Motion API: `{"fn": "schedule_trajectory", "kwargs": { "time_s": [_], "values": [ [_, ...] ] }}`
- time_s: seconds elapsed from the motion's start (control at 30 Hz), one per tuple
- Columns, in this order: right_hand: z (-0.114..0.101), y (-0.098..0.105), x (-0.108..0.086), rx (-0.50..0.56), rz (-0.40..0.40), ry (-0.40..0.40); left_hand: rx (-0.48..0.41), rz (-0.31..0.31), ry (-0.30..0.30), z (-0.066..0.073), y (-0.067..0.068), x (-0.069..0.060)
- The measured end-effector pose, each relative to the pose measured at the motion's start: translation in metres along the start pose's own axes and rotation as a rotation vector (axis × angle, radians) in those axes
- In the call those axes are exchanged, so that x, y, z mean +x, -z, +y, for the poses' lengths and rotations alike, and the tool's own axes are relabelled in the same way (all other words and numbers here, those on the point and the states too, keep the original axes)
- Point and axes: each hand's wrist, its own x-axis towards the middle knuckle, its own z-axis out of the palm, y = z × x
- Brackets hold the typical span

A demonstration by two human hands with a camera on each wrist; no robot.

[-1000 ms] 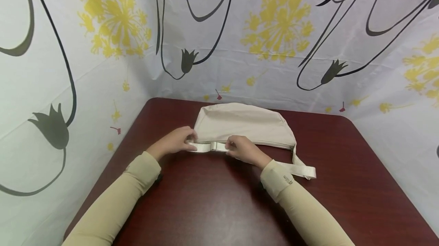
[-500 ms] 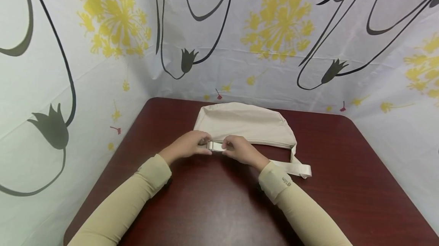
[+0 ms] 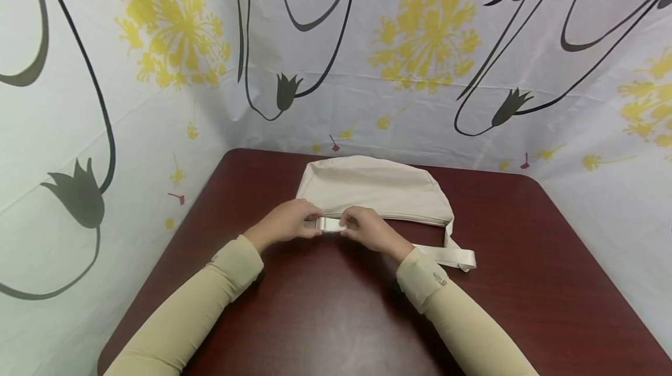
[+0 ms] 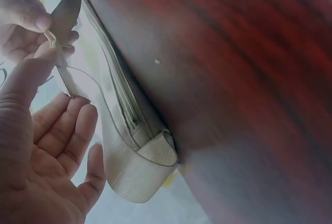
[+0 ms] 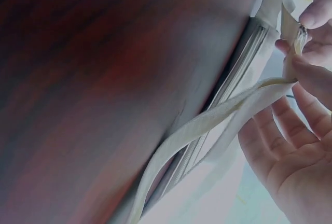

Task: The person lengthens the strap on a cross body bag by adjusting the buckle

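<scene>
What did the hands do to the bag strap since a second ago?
The left hand moved right, up to the strap's buckle. The strap's far-right loop shifted slightly left. The right hand still pinches the strap, and the bag stayed put.

Bag (image 3: 375, 188) cream; strap (image 3: 443, 256) off-white. Tabletop (image 3: 315, 306) dark reddish-brown, streaked. Sleeves (image 3: 181, 309) pale khaki. Backdrop (image 3: 336, 61) white, printed with yellow blooms (image 3: 431, 35), grey-green tulips (image 3: 81, 198), small red sprigs (image 3: 181, 198).
</scene>
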Motion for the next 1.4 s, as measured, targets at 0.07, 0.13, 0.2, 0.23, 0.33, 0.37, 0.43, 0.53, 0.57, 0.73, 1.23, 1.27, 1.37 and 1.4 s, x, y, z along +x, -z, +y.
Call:
{"fn": "schedule_trajectory", "kwargs": {
  "time_s": [0.07, 0.13, 0.2, 0.23, 0.33, 0.37, 0.43, 0.53, 0.57, 0.73, 1.23, 1.27, 1.37, 1.4],
  "values": [
    [0.0, 0.001, -0.001, 0.007, 0.002, 0.0, -0.021, 0.001, 0.007, 0.0, 0.001, -0.001],
    [0.0, 0.001, -0.001, 0.013, 0.005, 0.01, -0.042, 0.006, 0.012, 0.0, 0.001, -0.001],
    [0.0, 0.001, -0.001, 0.018, 0.011, 0.025, -0.064, 0.017, 0.007, 0.0, 0.001, -0.001],
    [0.001, 0.001, -0.001, 0.02, 0.014, 0.033, -0.075, 0.021, 0.004, 0.0, 0.001, -0.002],
    [0.001, 0.001, -0.001, 0.03, 0.023, 0.036, -0.099, 0.04, -0.012, -0.001, 0.001, -0.002],
    [0.0, 0.001, -0.001, 0.038, 0.026, 0.03, -0.105, 0.046, -0.018, -0.001, 0.001, -0.002],
    [0.0, 0.002, -0.001, 0.048, 0.029, 0.01, -0.113, 0.054, -0.022, -0.001, 0.001, -0.002],
    [-0.002, 0.003, -0.002, 0.059, 0.025, -0.022, -0.136, 0.066, -0.023, -0.001, 0.001, -0.001],
    [-0.002, 0.003, -0.001, 0.064, 0.022, -0.03, -0.146, 0.068, -0.017, -0.001, 0.001, -0.001],
    [-0.003, 0.001, 0.001, 0.06, 0.02, -0.041, -0.181, 0.088, -0.006, 0.0, 0.0, 0.0],
    [-0.01, -0.006, 0.008, 0.085, 0.012, -0.07, -0.207, 0.078, -0.037, -0.001, -0.002, 0.0],
    [-0.01, -0.006, 0.008, 0.091, 0.009, -0.074, -0.206, 0.073, -0.038, -0.001, -0.002, 0.0],
    [-0.012, -0.008, 0.01, 0.102, 0.0, -0.089, -0.204, 0.066, -0.047, -0.001, -0.003, 0.0],
    [-0.012, -0.009, 0.01, 0.106, -0.002, -0.095, -0.202, 0.063, -0.053, -0.001, -0.003, 0.0]
  ]
}}
